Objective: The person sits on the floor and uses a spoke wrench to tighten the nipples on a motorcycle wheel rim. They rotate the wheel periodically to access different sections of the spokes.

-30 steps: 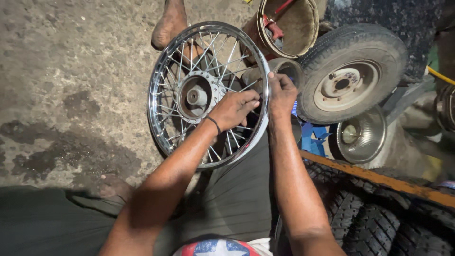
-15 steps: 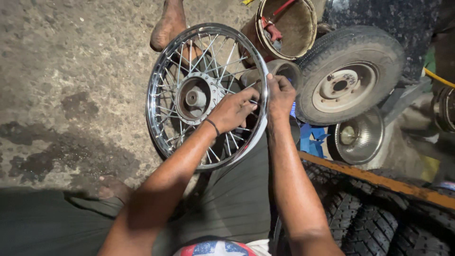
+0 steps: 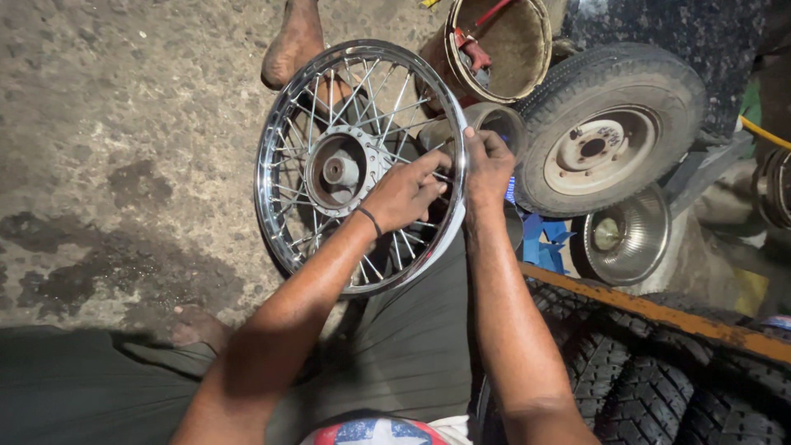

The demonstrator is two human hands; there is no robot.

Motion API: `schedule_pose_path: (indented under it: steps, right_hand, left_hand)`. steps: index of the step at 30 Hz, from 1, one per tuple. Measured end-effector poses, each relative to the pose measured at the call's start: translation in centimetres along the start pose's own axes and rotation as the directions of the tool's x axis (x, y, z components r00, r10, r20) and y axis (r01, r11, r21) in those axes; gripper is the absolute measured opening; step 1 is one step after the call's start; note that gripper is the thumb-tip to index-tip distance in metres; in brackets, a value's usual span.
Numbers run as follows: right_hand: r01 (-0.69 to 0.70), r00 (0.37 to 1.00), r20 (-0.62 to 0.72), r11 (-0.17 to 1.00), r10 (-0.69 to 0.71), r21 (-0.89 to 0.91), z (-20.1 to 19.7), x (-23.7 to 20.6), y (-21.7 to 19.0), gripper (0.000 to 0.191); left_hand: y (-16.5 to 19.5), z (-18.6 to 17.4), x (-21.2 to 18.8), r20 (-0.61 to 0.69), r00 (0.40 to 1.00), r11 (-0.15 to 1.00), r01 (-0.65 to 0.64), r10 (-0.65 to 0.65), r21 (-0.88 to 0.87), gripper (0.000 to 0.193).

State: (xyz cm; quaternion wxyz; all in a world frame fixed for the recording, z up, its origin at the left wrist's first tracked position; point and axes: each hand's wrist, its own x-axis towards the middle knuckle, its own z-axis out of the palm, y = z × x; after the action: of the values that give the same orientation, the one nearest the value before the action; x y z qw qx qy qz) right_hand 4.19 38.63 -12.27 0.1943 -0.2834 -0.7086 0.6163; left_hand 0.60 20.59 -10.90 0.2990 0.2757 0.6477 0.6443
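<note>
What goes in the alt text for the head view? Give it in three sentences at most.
A seated person works on a chrome spoked wheel propped on the ground, the left hand among the spokes near the rim and the right hand gripping the rim's edge. To the right lie a small tyre on a rusty rim, a metal bucket and a shiny hubcap.

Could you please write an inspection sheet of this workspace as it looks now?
Surface: rough concrete floor with dark stains.
Job's things: chrome spoked wheel rim, held upright over the lap.
Clutter: small tyre on a pale rim, rusty bucket, shiny hub cover, knobby tyres, blue piece.
Grippers: left hand among the spokes, fingers pinching near the rim; right hand gripping the rim's right edge.
Cables: nothing seen.
Surroundings: bare foot behind the rim, orange bar on the right.
</note>
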Motion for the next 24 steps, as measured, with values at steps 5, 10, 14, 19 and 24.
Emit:
schedule_pose_path:
  steps: [5, 10, 14, 19, 24]
  right_hand:
    - [0.005, 1.000, -0.003, 1.000, -0.005, -0.019, -0.04, -0.01, -0.01, 0.024]
    - [0.001, 1.000, -0.019, 0.999, -0.002, -0.035, -0.05, 0.30, 0.36, 0.022]
    - [-0.001, 1.000, -0.010, 0.999, 0.000, -0.041, -0.24, 0.48, 0.66, 0.022]
    - [-0.029, 1.000, -0.011, 1.000, 0.029, 0.011, -0.33, 0.62, 0.90, 0.021]
    - [0.037, 0.999, 0.005, 0.999, -0.037, -0.027, -0.30, 0.47, 0.75, 0.023]
  left_hand:
    - [-0.16, -0.01, 0.20, 0.024, 0.998, 0.998, 0.057, -0.058, 0.039, 0.019]
    - [-0.53, 0.11, 0.11, 0.016, 1.000, 1.000, 0.015, -0.015, 0.010, 0.021]
    - [-0.69, 0.16, 0.08, 0.004, 1.000, 1.000, 0.012, -0.012, 0.013, 0.017]
    - [-0.62, 0.12, 0.16, 0.006, 0.999, 0.999, 0.034, -0.034, -0.016, 0.020]
    - [-0.83, 0.06, 0.23, -0.001, 1.000, 1.000, 0.004, -0.004, 0.000, 0.024]
